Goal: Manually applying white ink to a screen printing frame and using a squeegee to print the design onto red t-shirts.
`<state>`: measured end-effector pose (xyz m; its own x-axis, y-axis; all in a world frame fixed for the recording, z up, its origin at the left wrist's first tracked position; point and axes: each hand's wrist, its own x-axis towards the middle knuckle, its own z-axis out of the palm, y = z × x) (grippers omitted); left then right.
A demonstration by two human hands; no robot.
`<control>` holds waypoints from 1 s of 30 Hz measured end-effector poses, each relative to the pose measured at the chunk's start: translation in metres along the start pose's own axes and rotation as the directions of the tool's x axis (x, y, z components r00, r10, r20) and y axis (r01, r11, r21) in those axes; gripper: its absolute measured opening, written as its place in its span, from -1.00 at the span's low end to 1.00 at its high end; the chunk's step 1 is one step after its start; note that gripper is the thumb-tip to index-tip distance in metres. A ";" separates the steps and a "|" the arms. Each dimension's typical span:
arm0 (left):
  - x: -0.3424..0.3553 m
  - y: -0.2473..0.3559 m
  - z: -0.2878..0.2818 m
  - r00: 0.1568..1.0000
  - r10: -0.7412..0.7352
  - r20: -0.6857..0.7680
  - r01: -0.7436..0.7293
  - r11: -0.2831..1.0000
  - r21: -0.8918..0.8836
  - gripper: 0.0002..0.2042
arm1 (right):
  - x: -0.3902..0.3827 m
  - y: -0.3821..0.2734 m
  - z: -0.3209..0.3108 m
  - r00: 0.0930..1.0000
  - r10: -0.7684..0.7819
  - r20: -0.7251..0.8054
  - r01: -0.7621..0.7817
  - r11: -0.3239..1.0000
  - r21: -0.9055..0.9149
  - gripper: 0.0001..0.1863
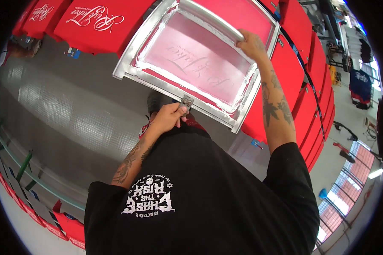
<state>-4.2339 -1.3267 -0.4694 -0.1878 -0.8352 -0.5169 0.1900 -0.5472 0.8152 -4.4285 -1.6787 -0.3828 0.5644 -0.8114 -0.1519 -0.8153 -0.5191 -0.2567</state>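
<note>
Shirts of red cloth with white script [93, 25] lay spread at the upper left, and below them a shiny grey floor [59, 93] gave open room as far as my left hand [168, 117]. That hand was closed, thumb on top, on a small grey metal bracket [186, 102] at the near edge of a silver rectangular metal frame [157, 86]. Within the frame, thick white paste [241, 101] ringed a translucent pinkish mesh [191, 55], through which script showed faintly. The frame lay just ahead of my left hand and under my right forearm, tilted in my view, its near edge standing out over the floor. Across the mesh's far part ran a long silver metal squeegee [215, 19]; my right hand [252, 44] was clamped around its right end, fingers curled over, with the left end ungripped. Past the frame's right edge, more red shirts [287, 68] continued in rows, close beside my forearm.
</note>
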 end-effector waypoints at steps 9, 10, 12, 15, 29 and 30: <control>0.016 0.005 -0.018 0.967 -0.041 0.251 0.036 0.999 0.023 -0.61 | -0.126 -0.090 0.035 0.999 0.004 -0.036 -0.002 0.999 0.033 -0.58; 0.016 0.004 -0.021 0.965 -0.047 0.259 0.040 0.999 0.032 -0.61 | -0.145 -0.106 0.046 0.999 0.006 -0.043 -0.005 1.000 0.015 -0.60; 0.018 0.001 -0.024 0.954 -0.112 0.277 0.098 0.993 0.062 -0.63 | -0.184 -0.148 0.057 0.996 -0.037 -0.080 0.032 0.997 -0.069 -0.61; 0.014 0.005 -0.023 0.958 -0.153 0.241 0.142 0.988 0.064 -0.65 | -0.209 -0.182 0.059 0.985 -0.010 -0.175 0.004 0.999 -0.033 -0.54; 0.046 0.142 -0.196 0.666 0.710 -0.230 -0.035 0.338 0.941 -0.53 | -0.169 0.031 -0.013 0.714 0.671 0.200 -0.444 0.213 0.871 -0.62; 0.056 0.135 -0.206 0.656 0.725 -0.209 -0.060 0.326 0.943 -0.53 | -0.179 0.059 -0.001 0.735 0.627 0.257 -0.408 0.107 0.907 -0.60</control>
<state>-4.0199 -1.4583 -0.4425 0.2159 -0.9563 0.1974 -0.8357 -0.0764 0.5439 -4.5781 -1.5647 -0.3699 -0.0632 -0.8533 -0.5176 -0.2002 0.5189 -0.8310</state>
